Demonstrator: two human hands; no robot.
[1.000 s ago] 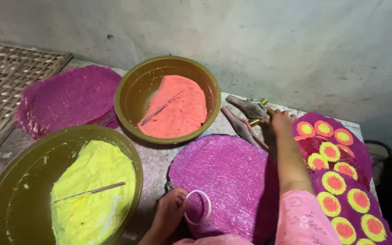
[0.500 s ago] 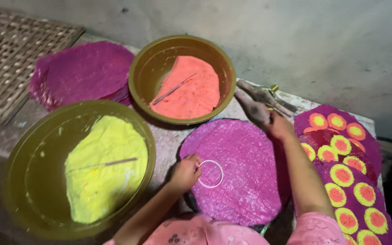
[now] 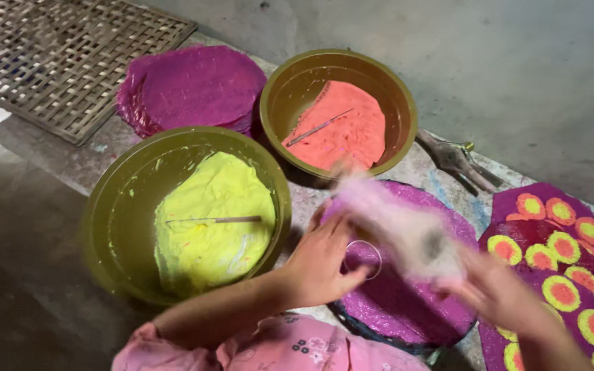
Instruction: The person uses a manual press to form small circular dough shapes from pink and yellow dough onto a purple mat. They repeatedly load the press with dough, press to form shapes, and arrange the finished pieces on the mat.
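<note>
Where the pink sleeves (image 3: 276,347) leave the bottom edge, both forearms are cut off, so only the wrists and hands show. The left hand (image 3: 321,264) lies palm down on the near rim of the round magenta sheet (image 3: 407,309), fingers loosely curled and thumb pressed beside a small clear ring (image 3: 364,259) that rests on the sheet; whether the thumb grips the ring or only touches it is hard to tell. The right hand (image 3: 496,292) is smeared by motion, and a pale blurred thing (image 3: 400,223) stretches from it toward the left hand; what it is, and how far the fingers close on it, cannot be told. To the right, a magenta sheet with yellow and orange rounds (image 3: 558,261) runs off the frame's edge. To the left, touching distance from the left wrist, stands an olive bowl (image 3: 104,227) holding yellow paste (image 3: 214,213) with a thin stick (image 3: 214,220) across it. Bare worktop (image 3: 49,165) shows left of the bowl. Beyond, a second olive bowl (image 3: 400,103) holds orange paste (image 3: 345,130) and another stick. A stack of plain magenta sheets (image 3: 190,86) lies further left, partly hidden by the bowls, and a woven bamboo mat (image 3: 63,55) fills the far corner. Scissors-like metal tools (image 3: 458,161) rest by the wall.
</note>
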